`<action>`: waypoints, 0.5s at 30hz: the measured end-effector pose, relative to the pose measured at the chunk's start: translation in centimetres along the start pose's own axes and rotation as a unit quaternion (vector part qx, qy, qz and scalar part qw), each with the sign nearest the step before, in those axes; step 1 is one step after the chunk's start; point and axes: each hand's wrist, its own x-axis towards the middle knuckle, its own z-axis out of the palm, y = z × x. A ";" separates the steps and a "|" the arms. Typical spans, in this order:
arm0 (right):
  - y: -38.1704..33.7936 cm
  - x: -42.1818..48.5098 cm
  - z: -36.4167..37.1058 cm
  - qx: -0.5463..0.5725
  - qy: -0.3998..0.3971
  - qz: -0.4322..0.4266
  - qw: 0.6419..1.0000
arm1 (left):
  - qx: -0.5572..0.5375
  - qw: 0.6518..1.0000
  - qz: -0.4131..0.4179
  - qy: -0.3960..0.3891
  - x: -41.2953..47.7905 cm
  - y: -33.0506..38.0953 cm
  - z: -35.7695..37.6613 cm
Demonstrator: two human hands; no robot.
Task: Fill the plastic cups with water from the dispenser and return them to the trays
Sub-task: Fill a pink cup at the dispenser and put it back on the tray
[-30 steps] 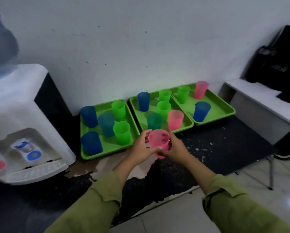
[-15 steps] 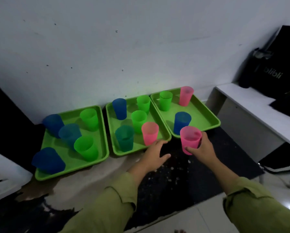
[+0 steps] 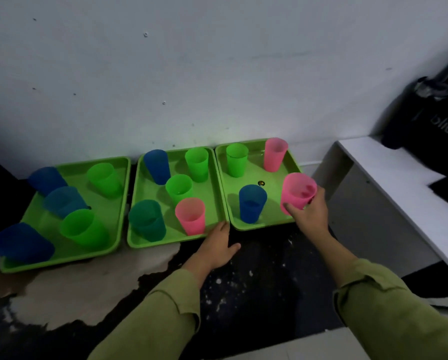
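My right hand [image 3: 309, 216] grips a pink cup [image 3: 296, 192] from its near side, holding it at the front right corner of the right green tray [image 3: 246, 226]; I cannot tell whether the cup's base touches the tray. That tray also holds a blue cup [image 3: 252, 203], a green cup [image 3: 236, 159] and a second pink cup [image 3: 274, 154]. My left hand [image 3: 219, 246] lies flat with straight fingers on the dark surface, its fingertips at the front edge of the middle tray [image 3: 150, 246]. The middle tray and the left tray [image 3: 62, 258] each carry several cups. The dispenser is out of view.
A worn dark table top [image 3: 264, 281] stretches in front of the trays, with a white wall behind them. A white shelf [image 3: 399, 178] with a black bag [image 3: 435, 113] stands to the right. Pale floor tiles show at the bottom right.
My right hand has carried the pink cup farther right and away, to the right tray's front corner. My left hand has stayed on the table near the middle tray. The view has turned right.
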 end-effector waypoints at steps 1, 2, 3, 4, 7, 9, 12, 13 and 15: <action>0.2 0.8 0.2 -0.005 -0.007 0.004 1.000 | 0.000 1.000 -0.012 -0.001 0.3 0.3 0.3; 0.4 1.3 0.6 -0.013 -0.013 0.009 1.000 | -0.001 1.000 -0.020 0.004 0.5 0.4 0.4; 0.5 1.7 1.0 -0.028 -0.020 0.015 0.999 | -0.004 1.000 -0.026 0.008 0.5 0.4 0.5; 0.8 2.1 1.3 -0.042 -0.030 0.024 0.998 | -0.003 1.000 -0.028 0.011 0.6 0.5 0.7; 1.7 2.8 2.2 -0.059 -0.064 0.041 0.995 | 0.007 1.000 -0.028 0.013 0.6 0.4 1.0; 2.1 2.7 2.7 -0.063 -0.078 0.047 0.994 | 0.004 1.000 -0.027 0.012 0.4 0.1 1.2; 2.6 2.9 3.0 -0.071 -0.091 0.072 0.991 | 0.004 0.999 -0.032 0.017 0.5 0.2 1.3; 2.7 2.9 3.1 -0.071 -0.094 0.072 0.990 | 0.005 0.999 -0.033 0.018 0.5 0.2 1.3; 2.7 3.1 3.1 -0.067 -0.097 0.070 0.991 | 0.000 0.999 -0.039 0.023 0.5 0.4 1.4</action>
